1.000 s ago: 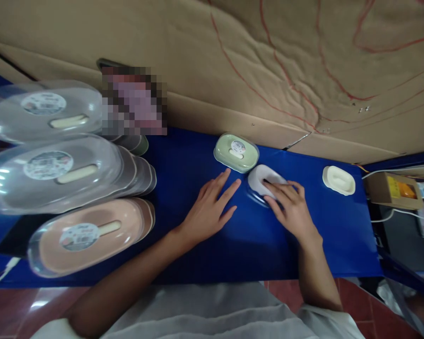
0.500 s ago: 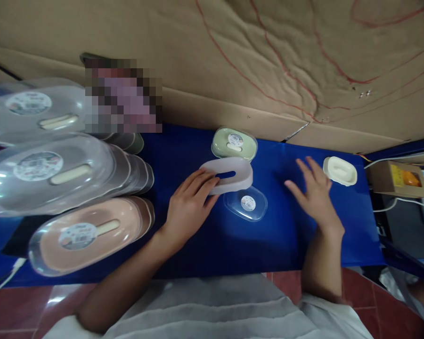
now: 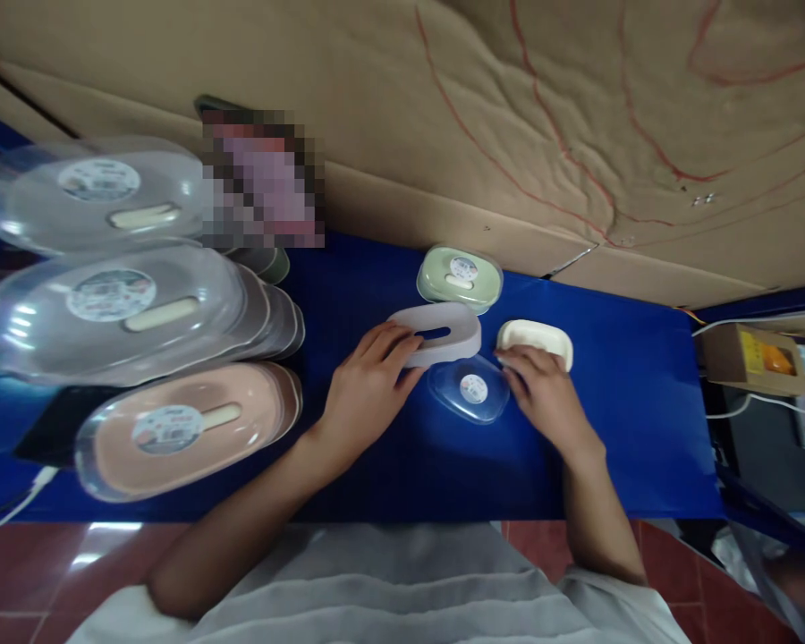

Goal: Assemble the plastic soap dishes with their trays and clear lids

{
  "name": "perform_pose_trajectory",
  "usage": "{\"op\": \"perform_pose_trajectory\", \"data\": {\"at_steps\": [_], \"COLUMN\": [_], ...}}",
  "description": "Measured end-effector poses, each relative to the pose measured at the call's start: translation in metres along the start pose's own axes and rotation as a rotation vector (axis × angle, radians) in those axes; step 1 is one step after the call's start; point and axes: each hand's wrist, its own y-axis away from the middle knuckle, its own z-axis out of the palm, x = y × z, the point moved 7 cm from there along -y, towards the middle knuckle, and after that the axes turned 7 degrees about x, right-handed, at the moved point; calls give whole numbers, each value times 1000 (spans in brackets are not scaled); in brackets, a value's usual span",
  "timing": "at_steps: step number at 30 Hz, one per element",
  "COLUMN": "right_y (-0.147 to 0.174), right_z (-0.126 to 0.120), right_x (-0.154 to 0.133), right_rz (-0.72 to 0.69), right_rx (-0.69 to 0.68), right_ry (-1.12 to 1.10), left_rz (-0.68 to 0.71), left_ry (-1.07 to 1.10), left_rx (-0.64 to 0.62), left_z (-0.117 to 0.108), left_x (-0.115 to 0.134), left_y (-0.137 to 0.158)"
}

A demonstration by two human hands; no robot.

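Note:
My left hand (image 3: 368, 385) is closed on the left end of a pale lilac oval plastic shell (image 3: 470, 340), which has a long slot in its middle. The shell is held over the edge of a clear plastic cover (image 3: 453, 398) with a round label. To the right, my right hand (image 3: 543, 389) grips the near side of a cream oval tray (image 3: 537, 334) with a raised rim; its fingertips partly hide the tray. Behind the lilac shell sits a green oval case (image 3: 479, 291) with a clear cover and a label.
On the left stand stacks of labelled oval cases, grey (image 3: 167, 344) and peach (image 3: 241, 394). A dark phone-like slab (image 3: 54, 434) with a white cable lies beside them. Cardboard (image 3: 389, 107) walls the back of the blue table (image 3: 644, 447). A small box (image 3: 731, 358) is at right.
My right hand has taken hold of the cream tray and brought it left, close to the lilac shell. My left hand keeps its grip on the shell. The view has shifted slightly.

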Motion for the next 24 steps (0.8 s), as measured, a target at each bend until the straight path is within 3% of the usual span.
{"op": "perform_pose_trajectory", "data": {"at_steps": [5, 9, 15, 20, 24], "right_y": [1, 4, 2, -3, -4], "right_z": [13, 0, -19, -21, -17], "right_x": [-62, -77, -48, -22, 8], "right_rz": [-254, -370, -275, -176, 18], "right_rx": [-62, 22, 291, 329, 328], "right_ry": [-238, -327, -165, -128, -177], "left_rz": [36, 123, 216, 288, 312], "left_ry": [55, 59, 94, 16, -10], "left_rx": [34, 8, -87, -137, -120], "left_z": [5, 13, 23, 34, 36], "left_x": [0, 5, 22, 34, 38], "left_y": [1, 4, 9, 14, 14]}}
